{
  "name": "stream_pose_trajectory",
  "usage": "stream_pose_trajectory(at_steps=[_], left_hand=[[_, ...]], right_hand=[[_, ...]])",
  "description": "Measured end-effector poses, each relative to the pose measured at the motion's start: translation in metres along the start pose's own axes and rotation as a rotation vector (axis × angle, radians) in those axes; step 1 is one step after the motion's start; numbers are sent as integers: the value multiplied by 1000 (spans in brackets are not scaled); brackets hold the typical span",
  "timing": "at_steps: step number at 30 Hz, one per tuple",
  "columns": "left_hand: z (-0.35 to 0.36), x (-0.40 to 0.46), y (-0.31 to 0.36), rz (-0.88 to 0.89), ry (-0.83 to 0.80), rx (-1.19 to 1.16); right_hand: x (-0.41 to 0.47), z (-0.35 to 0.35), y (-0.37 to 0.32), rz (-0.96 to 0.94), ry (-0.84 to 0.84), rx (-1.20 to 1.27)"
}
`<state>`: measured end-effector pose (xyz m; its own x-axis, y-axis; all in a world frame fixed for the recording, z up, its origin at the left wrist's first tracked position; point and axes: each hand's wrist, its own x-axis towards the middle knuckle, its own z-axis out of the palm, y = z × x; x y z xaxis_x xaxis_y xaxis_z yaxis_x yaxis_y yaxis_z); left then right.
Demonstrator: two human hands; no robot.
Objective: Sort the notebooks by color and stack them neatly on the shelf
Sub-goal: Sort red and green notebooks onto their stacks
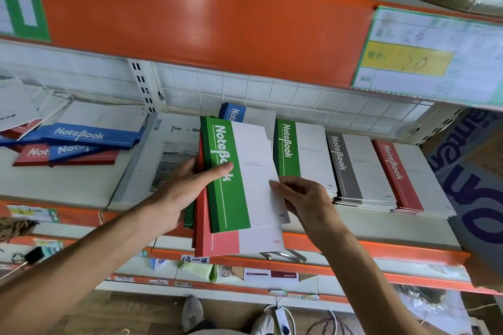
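I hold a small pile of notebooks in front of the shelf. A green notebook lies on top, a red notebook sticks out beneath it, and a blue one peeks out behind. My left hand grips the pile's left edge with the thumb across the green cover. My right hand pinches the green notebook's right edge. On the shelf to the right sit a green stack, a grey stack and a red stack. Loose blue notebooks and red notebooks lie at the left.
A large white booklet lies flat on the shelf behind my left hand. An orange shelf edge with a price label hangs overhead. A purple-printed box stands at the right. Lower shelves hold small packets.
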<state>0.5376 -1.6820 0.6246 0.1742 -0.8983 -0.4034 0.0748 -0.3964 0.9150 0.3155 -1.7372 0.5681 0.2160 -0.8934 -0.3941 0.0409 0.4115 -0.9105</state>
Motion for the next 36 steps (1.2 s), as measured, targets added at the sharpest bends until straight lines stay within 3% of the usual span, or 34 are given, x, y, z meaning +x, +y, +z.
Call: stream_pose_trajectory(at_steps=[4,9,12,21,31,36], left_hand=[[-3,0,0,9,1,6],[-10,3,6,31,71,-55],[-16,4,11,39,112,-55],[-18,1,11,47,116,-50],[-16,1,3,31,93,-31],[-11,2,3,28,97,-45]], right_hand=[[2,-6,-4,15,22,18],[29,-64,-28,-135,358,-177],[45,-99,-42,-96,469,-208],[80,-105,-32,-33,511,-483],[67,-90,-37,-141,507,-912],[63,-89,-30,-173,475,-961]])
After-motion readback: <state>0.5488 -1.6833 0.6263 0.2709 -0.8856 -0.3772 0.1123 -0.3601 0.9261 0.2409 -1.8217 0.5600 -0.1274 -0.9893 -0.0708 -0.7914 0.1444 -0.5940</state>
